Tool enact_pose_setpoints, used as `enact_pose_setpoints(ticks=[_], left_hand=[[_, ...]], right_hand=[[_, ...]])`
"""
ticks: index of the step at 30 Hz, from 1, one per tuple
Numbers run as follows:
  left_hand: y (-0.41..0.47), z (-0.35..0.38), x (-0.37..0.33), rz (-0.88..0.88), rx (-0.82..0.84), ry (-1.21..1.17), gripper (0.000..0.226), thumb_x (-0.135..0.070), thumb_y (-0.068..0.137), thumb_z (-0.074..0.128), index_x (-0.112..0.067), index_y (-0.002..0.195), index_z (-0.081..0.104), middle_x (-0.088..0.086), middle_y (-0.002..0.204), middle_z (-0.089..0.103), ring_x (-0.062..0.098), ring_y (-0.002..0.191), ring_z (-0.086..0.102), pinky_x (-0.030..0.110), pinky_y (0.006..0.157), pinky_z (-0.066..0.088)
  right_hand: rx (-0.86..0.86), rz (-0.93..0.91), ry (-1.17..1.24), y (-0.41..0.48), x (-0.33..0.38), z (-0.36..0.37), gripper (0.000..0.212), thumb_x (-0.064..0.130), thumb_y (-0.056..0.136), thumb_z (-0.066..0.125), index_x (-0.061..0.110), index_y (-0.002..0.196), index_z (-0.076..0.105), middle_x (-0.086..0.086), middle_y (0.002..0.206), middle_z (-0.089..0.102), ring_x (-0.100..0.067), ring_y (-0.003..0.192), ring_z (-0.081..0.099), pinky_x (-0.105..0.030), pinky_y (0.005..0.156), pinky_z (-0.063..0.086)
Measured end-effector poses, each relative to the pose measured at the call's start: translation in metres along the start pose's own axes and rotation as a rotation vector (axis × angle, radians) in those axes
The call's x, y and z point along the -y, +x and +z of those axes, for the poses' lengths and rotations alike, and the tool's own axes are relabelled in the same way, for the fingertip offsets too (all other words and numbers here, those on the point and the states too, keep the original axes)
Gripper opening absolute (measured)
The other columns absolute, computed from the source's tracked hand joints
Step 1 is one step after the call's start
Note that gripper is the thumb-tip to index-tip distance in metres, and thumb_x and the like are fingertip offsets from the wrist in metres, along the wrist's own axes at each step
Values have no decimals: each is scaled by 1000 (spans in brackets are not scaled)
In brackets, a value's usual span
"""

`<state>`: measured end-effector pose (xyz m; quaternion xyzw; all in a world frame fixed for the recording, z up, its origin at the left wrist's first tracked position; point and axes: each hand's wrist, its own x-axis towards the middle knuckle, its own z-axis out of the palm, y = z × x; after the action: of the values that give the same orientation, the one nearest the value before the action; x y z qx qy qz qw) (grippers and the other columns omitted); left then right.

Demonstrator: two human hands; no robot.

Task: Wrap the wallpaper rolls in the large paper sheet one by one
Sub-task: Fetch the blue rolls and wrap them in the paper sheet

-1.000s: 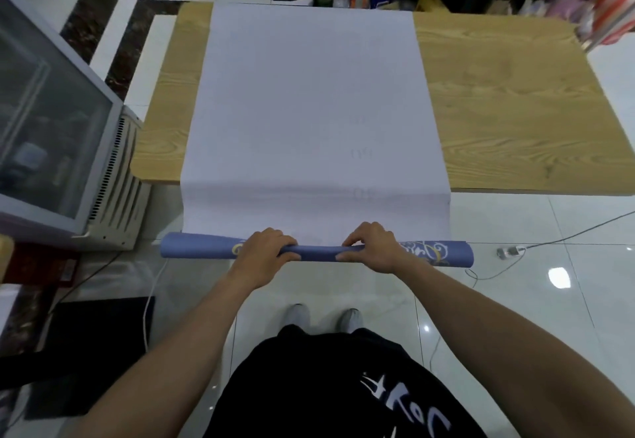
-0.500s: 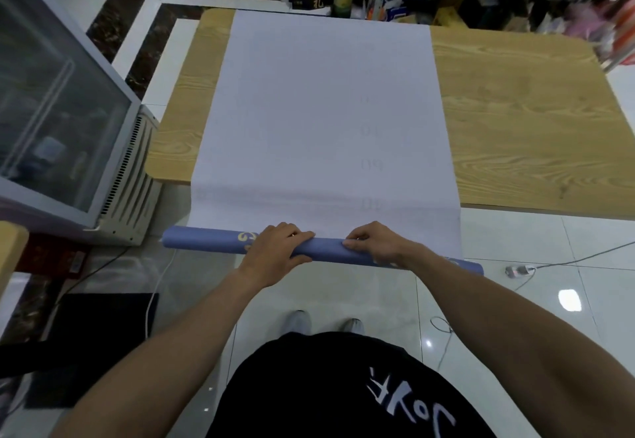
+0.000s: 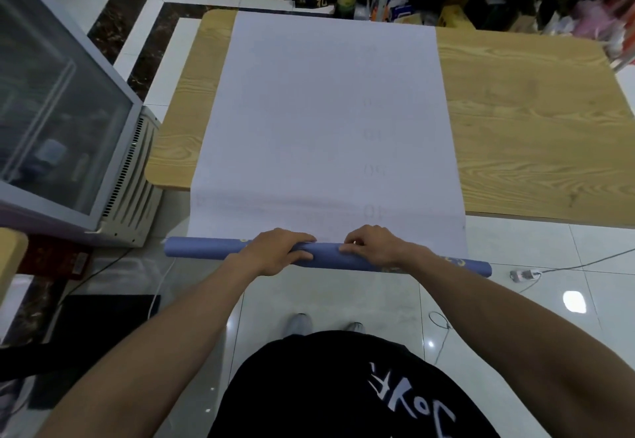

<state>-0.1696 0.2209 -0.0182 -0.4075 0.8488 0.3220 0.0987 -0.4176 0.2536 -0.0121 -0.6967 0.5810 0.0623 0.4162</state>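
- Far left: a grey cabinet with a glass front point(image 3: 51, 111) and a vented side panel stands on the floor, just beside the desk's left end.
- Light wood-grain desk point(image 3: 532, 128) with rounded corners; it carries the sheet along its left half.
- Long blue wallpaper roll with a gold pattern point(image 3: 326, 258) — held level in the air in front of the desk's near edge, above the tiled floor point(image 3: 343, 300). It lies against the hanging near end of the sheet, its ends reaching past the sheet on both sides and its right end slightly lower.
- Left hand point(image 3: 275, 252): fingers point(image 3: 299, 236) curled over the top of the roll, thumb on the near side, gripping it left of centre.
- Large white paper sheet point(image 3: 326, 111): spread flat from the far edge of the desk, over the near edge, hanging down to the roll.
- Right hand point(image 3: 374, 247): fingers point(image 3: 357, 240) bent, gripping the roll at the sheet's lower edge; whether they also pinch the paper cannot be told.
- Lower right: a white plug with a thin cable point(image 3: 522, 275) lies on the floor — near the roll's right end, not touching it.
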Motion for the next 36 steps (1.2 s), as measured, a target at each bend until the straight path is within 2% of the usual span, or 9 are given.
enact_pose_setpoints(ticks=[4, 8, 14, 19, 22, 24, 27, 31, 36], left_hand=[[2, 0, 0, 8, -51, 70, 57, -50, 90, 57, -31, 141, 40, 0, 120, 57, 20, 107, 54, 33, 89, 44], [3, 1, 3, 29, -94, 100, 58, -49, 91, 56, -30, 143, 39, 1, 122, 57, 21, 106, 54, 32, 88, 42], [3, 2, 1, 45, -51, 156, 69, -56, 86, 60, -29, 145, 35, -1, 123, 55, 20, 106, 53, 30, 86, 40], [5, 5, 5, 32, -60, 128, 55, -51, 94, 49, -30, 143, 37, 0, 123, 58, 19, 106, 54, 32, 88, 43], [3, 8, 10, 20, -43, 127, 48, -51, 96, 45, -31, 140, 41, 0, 117, 60, 18, 102, 55, 31, 83, 43], [3, 8, 12, 12, -39, 121, 41, -50, 97, 42, -31, 133, 45, 0, 110, 62, 18, 95, 54, 30, 77, 43], [3, 6, 11, 8, -63, 122, 34, -50, 97, 42, -29, 121, 52, 1, 103, 64, 18, 88, 53, 33, 75, 46], [2, 6, 9, -2, -116, 121, 42, -53, 93, 50, -25, 124, 48, -2, 111, 58, 18, 96, 53, 34, 81, 46], [-1, 10, 11, -21, -142, 87, 44, -50, 90, 56, -22, 122, 50, 0, 110, 54, 19, 94, 53, 31, 79, 45]], right_hand=[[31, 7, 96, 10, 1, -5, 33, 40, 99, 46, 28, 69, 54, 5, 74, 55, -21, 75, 52, -34, 73, 40], [91, -4, 168, 13, 2, -10, 42, 34, 101, 44, 24, 61, 49, 2, 64, 47, -13, 60, 41, -27, 60, 32], [123, 23, 203, 10, -3, -11, 44, 34, 102, 42, 23, 59, 47, 4, 62, 43, -11, 58, 37, -25, 58, 30], [147, 59, 129, 13, -2, -9, 43, 48, 100, 38, 24, 65, 51, 0, 68, 49, -16, 63, 42, -30, 64, 33], [80, 71, 27, 7, -7, -3, 43, 65, 90, 43, 29, 99, 64, 5, 98, 63, -16, 87, 56, -33, 81, 44], [25, 59, 39, 1, -9, -1, 51, 66, 84, 53, 27, 116, 60, 5, 110, 64, -16, 96, 58, -34, 89, 45], [-3, 41, 55, 1, -10, 1, 46, 60, 86, 55, 23, 113, 57, -1, 110, 65, -22, 93, 60, -35, 82, 47], [3, 45, 15, 7, -8, -1, 39, 56, 93, 47, 21, 105, 59, -3, 99, 61, -24, 88, 57, -36, 78, 44], [21, 77, -84, 11, -5, -2, 43, 56, 97, 35, 19, 89, 55, -3, 91, 60, -25, 82, 54, -37, 75, 38]])
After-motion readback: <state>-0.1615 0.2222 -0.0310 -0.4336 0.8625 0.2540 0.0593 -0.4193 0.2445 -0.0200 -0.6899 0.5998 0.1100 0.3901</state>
